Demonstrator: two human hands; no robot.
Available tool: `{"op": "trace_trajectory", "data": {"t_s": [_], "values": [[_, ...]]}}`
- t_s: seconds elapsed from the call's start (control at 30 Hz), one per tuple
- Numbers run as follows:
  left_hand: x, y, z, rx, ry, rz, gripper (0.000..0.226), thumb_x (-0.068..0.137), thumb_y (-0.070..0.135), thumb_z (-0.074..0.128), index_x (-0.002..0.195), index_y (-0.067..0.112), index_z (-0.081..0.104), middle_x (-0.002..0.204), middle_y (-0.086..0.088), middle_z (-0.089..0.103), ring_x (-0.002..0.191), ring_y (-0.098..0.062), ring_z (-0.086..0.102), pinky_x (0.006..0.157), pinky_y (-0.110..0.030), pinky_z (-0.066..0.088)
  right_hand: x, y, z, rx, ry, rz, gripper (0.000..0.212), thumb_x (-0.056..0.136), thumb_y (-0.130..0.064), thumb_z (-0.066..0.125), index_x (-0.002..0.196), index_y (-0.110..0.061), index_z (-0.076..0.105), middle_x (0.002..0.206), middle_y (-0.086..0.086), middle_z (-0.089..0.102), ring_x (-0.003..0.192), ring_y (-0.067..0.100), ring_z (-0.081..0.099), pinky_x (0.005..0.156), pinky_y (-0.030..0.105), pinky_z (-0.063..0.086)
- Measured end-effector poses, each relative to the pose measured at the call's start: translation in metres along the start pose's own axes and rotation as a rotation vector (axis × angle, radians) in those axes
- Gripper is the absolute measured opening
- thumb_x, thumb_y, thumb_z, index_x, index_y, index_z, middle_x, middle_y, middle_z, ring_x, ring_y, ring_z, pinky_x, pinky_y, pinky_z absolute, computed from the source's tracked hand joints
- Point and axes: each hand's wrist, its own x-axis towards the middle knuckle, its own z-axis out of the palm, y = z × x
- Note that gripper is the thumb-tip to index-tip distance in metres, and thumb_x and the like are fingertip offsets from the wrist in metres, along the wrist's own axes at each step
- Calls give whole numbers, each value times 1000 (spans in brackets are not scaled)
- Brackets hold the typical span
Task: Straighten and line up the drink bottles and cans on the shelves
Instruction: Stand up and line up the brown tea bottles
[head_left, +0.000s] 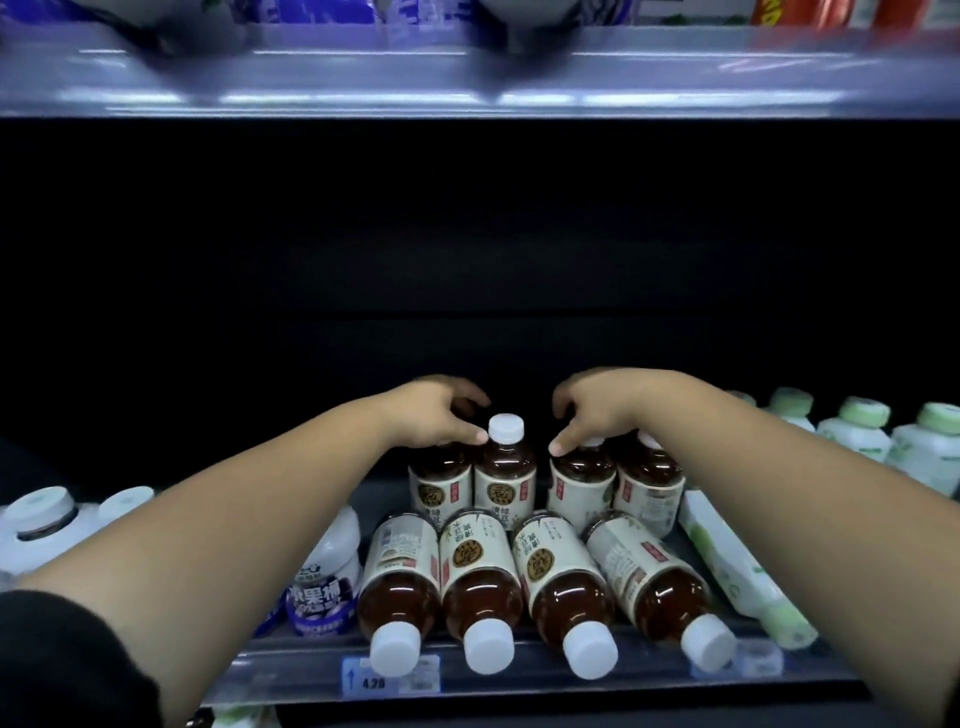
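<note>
Left hand (434, 415) and right hand (605, 410), apart, each curl over the cap of one of the upright tea bottles (505, 467) at the back of the shelf (291, 670), apparently squaring that row; the four toppled tea bottles (480, 566) in front will want standing next.

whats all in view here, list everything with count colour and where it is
standing tea bottles: four, brown with cream labels, back row mid-shelf
lying tea bottles: four, same kind, on their sides in front, white caps toward the shelf edge
pale green bottle: one, lying right of them
green-capped bottles: at least four, white, standing far right
purple-label bottle: at least one, white, left of the lying row
white-capped bottles: two tops, far left
price tag: one, blue and white, shelf edge
upper shelf: one, goods blurred
left hand: grips the leftmost standing bottle's top
right hand: grips the two right ones' tops
</note>
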Motion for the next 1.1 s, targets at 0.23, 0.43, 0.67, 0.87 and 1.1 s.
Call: {"op": "trace_trajectory", "data": {"t_s": [0.23,0.43,0.67,0.87,1.1], "values": [[9,17,20,41,-1,27,52,87,38,72,136,31,56,124,13,59,119,-9,55,104,-30,42,-4,11,10,79,65,-91,41,88,-35,72,127,-27,62,124,-6,61,111,17,58,90,32,47],[7,20,22,54,15,10,43,91,39,66,133,32,60,130,10,62,119,-11,55,104,-30,41,0,22,14,32,67,-72,35,87,-46,70,111,-20,66,106,-3,66,91,16,61,77,34,50],[2,23,24,101,39,-22,45,91,43,65,135,33,57,131,9,62,120,-13,56,103,-31,43,7,27,23,226,91,-148,41,83,-46,75,120,-31,65,111,-12,66,102,13,62,95,40,51],[9,45,32,40,91,6,63,82,49,73,138,32,52,138,4,56,121,-11,56,99,-25,44,-13,54,8,112,90,-34,67,78,-65,71,133,-29,57,126,-7,58,113,18,57,94,35,48],[26,83,54,74,57,74,55,85,48,71,135,34,55,131,9,60,119,-11,56,102,-32,46,-24,83,23,-14,132,80,44,84,-66,62,77,-22,59,81,-3,62,77,16,60,65,31,44]]}}
